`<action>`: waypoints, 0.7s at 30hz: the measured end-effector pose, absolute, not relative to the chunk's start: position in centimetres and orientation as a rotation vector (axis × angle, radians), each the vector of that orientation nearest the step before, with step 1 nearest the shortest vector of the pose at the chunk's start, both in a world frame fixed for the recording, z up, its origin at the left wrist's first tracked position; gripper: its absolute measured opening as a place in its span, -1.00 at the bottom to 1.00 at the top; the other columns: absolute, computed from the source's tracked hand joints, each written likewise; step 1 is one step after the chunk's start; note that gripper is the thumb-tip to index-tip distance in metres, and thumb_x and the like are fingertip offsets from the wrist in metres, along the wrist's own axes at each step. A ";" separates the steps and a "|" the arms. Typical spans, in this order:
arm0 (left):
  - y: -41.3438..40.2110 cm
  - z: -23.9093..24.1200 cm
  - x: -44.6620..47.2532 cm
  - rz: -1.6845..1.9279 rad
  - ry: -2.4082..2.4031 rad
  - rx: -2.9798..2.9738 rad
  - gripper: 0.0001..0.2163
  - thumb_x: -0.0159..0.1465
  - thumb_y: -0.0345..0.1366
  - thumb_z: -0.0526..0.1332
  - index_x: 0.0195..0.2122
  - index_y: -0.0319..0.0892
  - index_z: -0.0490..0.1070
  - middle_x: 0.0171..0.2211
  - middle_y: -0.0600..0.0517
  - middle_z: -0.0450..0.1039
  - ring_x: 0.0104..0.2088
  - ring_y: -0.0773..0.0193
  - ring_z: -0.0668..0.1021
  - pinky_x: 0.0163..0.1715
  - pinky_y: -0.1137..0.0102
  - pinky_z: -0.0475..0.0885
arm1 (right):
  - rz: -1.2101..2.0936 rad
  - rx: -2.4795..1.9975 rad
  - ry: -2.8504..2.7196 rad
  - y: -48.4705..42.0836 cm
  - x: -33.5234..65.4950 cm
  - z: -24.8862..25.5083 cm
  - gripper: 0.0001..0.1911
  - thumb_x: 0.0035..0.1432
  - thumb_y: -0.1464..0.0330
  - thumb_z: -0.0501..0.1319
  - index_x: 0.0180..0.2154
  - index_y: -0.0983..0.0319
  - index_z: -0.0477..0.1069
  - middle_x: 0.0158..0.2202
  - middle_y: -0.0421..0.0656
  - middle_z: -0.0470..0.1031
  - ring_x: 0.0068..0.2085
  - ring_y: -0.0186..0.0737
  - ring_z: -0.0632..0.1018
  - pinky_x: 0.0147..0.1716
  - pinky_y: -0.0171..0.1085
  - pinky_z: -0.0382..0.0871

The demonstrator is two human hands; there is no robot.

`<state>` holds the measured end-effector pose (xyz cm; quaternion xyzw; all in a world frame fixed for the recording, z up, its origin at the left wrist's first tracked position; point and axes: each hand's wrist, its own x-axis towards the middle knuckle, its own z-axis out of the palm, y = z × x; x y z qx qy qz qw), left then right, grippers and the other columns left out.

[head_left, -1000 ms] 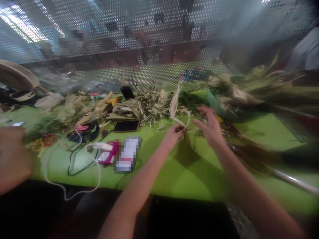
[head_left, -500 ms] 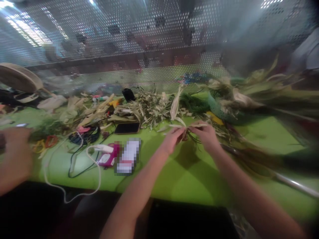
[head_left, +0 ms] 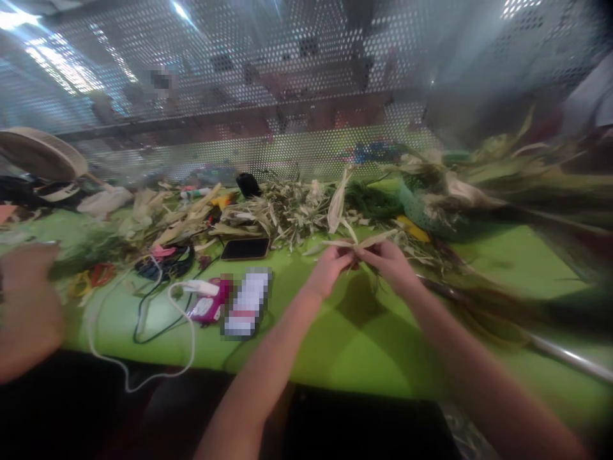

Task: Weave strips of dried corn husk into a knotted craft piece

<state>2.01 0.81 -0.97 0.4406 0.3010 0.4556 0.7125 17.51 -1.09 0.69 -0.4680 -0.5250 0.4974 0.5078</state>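
Both my hands meet above the green table (head_left: 364, 338), pinching a small bundle of dried leaf strips (head_left: 357, 243). My left hand (head_left: 329, 269) is closed on the bundle from the left, my right hand (head_left: 389, 263) is closed on it from the right. A pale strip sticks out sideways past my fingers, and another curls upward (head_left: 336, 207). Just behind my hands lies a heap of dried leaves and green stems (head_left: 287, 211).
A dark phone (head_left: 245, 248) lies left of my hands, with a pink device (head_left: 207, 306), white cable (head_left: 182, 332) and black cords (head_left: 165, 262) further left. Another person's arm (head_left: 23, 306) shows at the left edge. Large foliage (head_left: 479, 185) fills the right. Perforated screen behind.
My right hand came in from the leaf pile to join my left hand at the bundle. Both hands then lifted it slightly, and the strips now stick out sideways.
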 end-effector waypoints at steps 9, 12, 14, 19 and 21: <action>1.2 -0.3 0.9 0.901 0.790 1.332 -0.77 0.16 -0.30 0.29 -0.21 -0.23 0.31 -0.44 0.08 0.38 -0.42 0.37 0.43 -0.41 0.43 0.28 | 0.977 -1.274 -1.449 -0.9 18.1 0.7 -0.65 -0.02 0.07 0.34 -0.51 0.23 0.48 -0.50 -0.17 0.48 -0.42 -0.22 0.44 -0.38 -0.25 0.31; 1.1 -0.1 0.5 0.876 0.797 1.390 -0.79 0.19 -0.33 0.25 -0.17 -0.22 0.33 -0.46 0.11 0.33 -0.45 0.41 0.38 -0.43 0.45 0.23 | 1.002 -1.276 -1.428 -1.0 17.9 1.1 -0.62 -0.06 0.05 0.37 -0.55 0.23 0.45 -0.53 -0.18 0.43 -0.46 -0.25 0.41 -0.42 -0.26 0.28; 1.1 0.0 0.3 0.857 0.796 1.424 -0.80 0.21 -0.33 0.23 -0.14 -0.22 0.35 -0.46 0.12 0.31 -0.46 0.43 0.35 -0.43 0.46 0.21 | 1.035 -1.272 -1.418 -1.2 17.9 1.6 -0.61 -0.08 0.04 0.37 -0.56 0.23 0.43 -0.56 -0.20 0.40 -0.48 -0.26 0.39 -0.44 -0.26 0.27; 1.1 0.1 0.3 0.853 0.782 1.440 -0.77 0.23 -0.29 0.24 -0.10 -0.20 0.39 -0.41 0.08 0.36 -0.42 0.40 0.39 -0.39 0.45 0.27 | 1.039 -1.302 -1.403 -1.5 18.0 2.5 -0.59 -0.12 0.02 0.40 -0.56 0.23 0.44 -0.61 -0.21 0.37 -0.50 -0.26 0.38 -0.46 -0.26 0.28; 1.0 0.0 0.5 0.849 0.777 1.376 -0.78 0.23 -0.23 0.26 -0.14 -0.20 0.39 -0.40 0.07 0.38 -0.40 0.38 0.43 -0.34 0.43 0.33 | 1.051 -1.293 -1.400 -1.5 18.1 2.5 -0.60 -0.13 0.02 0.41 -0.52 0.23 0.48 -0.56 -0.19 0.43 -0.48 -0.24 0.41 -0.45 -0.26 0.30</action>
